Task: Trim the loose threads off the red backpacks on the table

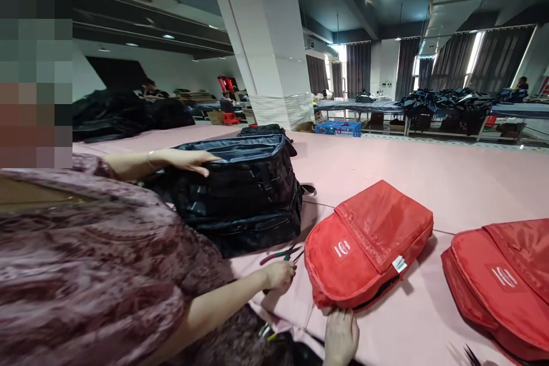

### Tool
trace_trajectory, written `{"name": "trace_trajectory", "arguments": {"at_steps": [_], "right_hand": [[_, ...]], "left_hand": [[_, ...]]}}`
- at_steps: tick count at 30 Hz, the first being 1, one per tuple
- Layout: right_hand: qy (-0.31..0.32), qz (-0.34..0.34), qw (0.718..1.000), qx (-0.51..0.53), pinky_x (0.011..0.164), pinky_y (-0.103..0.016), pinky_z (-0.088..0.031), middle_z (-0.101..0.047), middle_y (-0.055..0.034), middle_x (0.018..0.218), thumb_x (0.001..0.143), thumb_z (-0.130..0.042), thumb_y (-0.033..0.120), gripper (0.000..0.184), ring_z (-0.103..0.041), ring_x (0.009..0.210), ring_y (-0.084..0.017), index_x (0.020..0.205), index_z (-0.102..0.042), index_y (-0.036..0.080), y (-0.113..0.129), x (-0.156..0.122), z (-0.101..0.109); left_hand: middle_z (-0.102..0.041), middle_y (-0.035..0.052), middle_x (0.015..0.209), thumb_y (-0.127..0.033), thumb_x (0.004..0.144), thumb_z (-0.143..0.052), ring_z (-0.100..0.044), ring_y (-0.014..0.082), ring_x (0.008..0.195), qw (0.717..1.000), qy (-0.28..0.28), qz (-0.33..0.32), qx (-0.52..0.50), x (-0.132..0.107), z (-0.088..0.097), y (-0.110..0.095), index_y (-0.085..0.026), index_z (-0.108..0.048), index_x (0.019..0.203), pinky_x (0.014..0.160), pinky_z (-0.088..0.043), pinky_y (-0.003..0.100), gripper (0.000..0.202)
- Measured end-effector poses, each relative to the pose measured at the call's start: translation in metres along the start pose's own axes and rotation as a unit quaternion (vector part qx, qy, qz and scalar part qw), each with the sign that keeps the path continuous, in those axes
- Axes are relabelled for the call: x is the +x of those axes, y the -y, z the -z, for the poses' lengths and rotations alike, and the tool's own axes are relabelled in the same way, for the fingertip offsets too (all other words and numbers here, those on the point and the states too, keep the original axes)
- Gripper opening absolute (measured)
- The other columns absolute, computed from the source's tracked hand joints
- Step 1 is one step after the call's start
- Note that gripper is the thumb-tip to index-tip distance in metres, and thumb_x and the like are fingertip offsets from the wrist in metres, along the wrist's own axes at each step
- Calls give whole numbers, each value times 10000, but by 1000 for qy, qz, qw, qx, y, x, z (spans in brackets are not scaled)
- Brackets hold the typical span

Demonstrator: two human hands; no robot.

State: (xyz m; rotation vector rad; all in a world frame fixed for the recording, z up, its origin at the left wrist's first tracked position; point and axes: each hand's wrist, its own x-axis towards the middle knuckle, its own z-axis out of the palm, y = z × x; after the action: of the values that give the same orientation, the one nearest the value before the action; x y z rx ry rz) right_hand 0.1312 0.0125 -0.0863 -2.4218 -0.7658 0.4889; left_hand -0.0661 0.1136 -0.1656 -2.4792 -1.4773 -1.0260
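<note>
My left hand reaches in from the bottom edge, its fingers bent against the near lower edge of a red backpack. The fingertips are partly hidden by the bag. This backpack lies flat on the pink table, with a white printed logo on its front and a small white tag at its side. My right hand is out of view. Dark pointed tool tips poke up at the bottom right; what holds them is not shown. A second red backpack lies at the right, cut off by the frame.
At the left a co-worker in a lace top rests one hand on an open black backpack. Their other hand is closed beside green-handled cutters. The pink table extends behind; a white pillar stands beyond.
</note>
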Motion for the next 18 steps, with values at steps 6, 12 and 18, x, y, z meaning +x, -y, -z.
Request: {"name": "trace_trajectory", "arguments": {"at_steps": [6,12,18], "right_hand": [[24,109,993,27,722,-302,-532,-666,-37,898,900,-512,365,181,-637,873,-165,934,-640,241,71,-43,-44],[36,293,954,57,721,-210,-505,-671,35,739,864,-451,221,244,-671,841,-123,748,-655,289,109,-72,-62],[-34,190,981,36,606,-235,-507,-650,11,687,761,-538,258,132,-680,746,-165,780,-647,330,11,-10,24]], "left_hand": [[-567,87,1129,-379,877,-525,-560,199,958,999,-30,28,32,14,20,30,-199,-561,1098,807,-506,390,288],[-555,89,1138,-391,877,-522,-561,187,960,996,-63,40,43,34,33,47,-198,-554,1116,815,-502,375,309],[-558,90,1142,-380,875,-530,-564,192,965,997,-65,10,40,33,22,26,-193,-555,1117,816,-506,384,307]]}}
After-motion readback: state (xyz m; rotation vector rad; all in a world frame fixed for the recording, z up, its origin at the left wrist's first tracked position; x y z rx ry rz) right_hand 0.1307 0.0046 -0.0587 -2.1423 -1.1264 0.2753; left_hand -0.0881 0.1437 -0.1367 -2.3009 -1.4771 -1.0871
